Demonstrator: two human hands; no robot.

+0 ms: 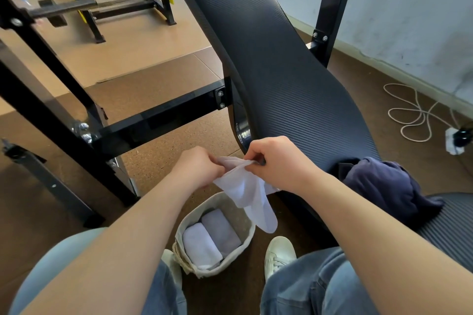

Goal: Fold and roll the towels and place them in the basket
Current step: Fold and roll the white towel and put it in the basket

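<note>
Two finished towels, a white roll (201,245) and a lilac roll (221,229), lie side by side in the basket (204,272), which stands on the floor directly below our fingers. Between our hands hangs a white towel (249,194), not yet folded. Our left hand (198,167) and right hand (277,161) each pinch its top edge with curled fingers, the two grips close together, and the rest droops from our fingertips toward the basket's rim. Off to the right of our right fingers, a dark blue cloth (384,186) lies crumpled on the bench (268,59); we take it for another towel. We judge the job past its middle: this towel needs folding, rolling and placing, then probably the blue one.
</note>
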